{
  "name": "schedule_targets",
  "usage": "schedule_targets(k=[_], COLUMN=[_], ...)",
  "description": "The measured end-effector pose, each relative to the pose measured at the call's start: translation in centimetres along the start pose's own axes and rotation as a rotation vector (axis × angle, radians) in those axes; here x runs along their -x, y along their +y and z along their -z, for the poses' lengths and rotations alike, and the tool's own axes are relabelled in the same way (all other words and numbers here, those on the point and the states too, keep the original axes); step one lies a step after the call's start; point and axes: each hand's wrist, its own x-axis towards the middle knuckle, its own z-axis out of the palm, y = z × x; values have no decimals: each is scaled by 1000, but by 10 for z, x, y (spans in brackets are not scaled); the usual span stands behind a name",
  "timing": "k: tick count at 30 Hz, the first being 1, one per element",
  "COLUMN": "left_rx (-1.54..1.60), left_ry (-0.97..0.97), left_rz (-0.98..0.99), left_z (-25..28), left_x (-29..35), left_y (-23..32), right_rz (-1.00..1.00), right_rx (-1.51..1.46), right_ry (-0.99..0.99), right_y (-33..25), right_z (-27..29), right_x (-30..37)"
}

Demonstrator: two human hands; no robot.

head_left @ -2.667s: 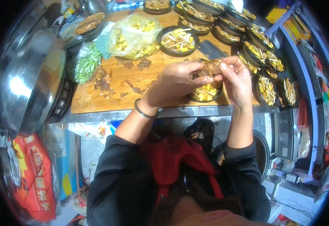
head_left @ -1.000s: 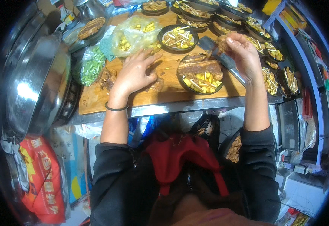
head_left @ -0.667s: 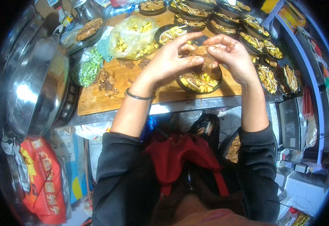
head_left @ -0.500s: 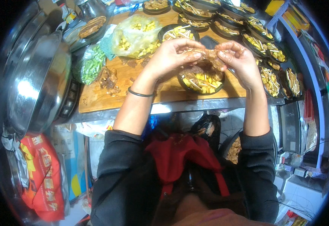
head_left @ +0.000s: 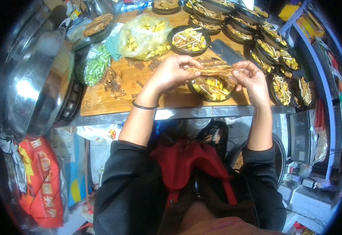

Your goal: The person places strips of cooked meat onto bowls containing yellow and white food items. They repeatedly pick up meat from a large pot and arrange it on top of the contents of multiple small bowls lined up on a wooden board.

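Note:
Both hands hold a flat brown strip of food (head_left: 214, 67) stretched between them over a dark bowl (head_left: 212, 87) filled with yellow chunks and pale sticks. My left hand (head_left: 171, 72) pinches the strip's left end; a dark bangle sits on that wrist. My right hand (head_left: 251, 78) pinches the right end. The bowl stands on a wooden board (head_left: 100, 100) near the table's front edge.
Several filled dark bowls (head_left: 273, 51) line the back and right. A bowl of sticks (head_left: 189, 38), a clear bag of yellow chunks (head_left: 145, 37), a bag of green vegetables (head_left: 94, 64), brown scraps (head_left: 114, 80) lie behind. A big steel wok lid (head_left: 37, 78) sits left. A cleaver (head_left: 224, 49) lies near.
Earlier my left hand lay flat on the board and my right hand was by the cleaver. Both hands have since come together over the bowl and drawn the brown strip out between them.

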Motion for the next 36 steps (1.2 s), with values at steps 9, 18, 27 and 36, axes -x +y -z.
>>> schedule_targets(k=[9,18,27,36], left_rx=[-158,-100,183,203], left_ry=[35,51,11,19], left_rz=[-105,-158,-358,-214], left_z=[-7,-12,-30,-15], left_x=[-5,-18,-13,-12], left_y=[-9,-18,18,33], right_rz=[3,108,263,388], right_rx=[149,57,24,153], right_ry=[76,187,84,54], right_y=[26,21,-39,-34], right_z=[12,7,-30,-53], right_x=[3,5,-8,-22])
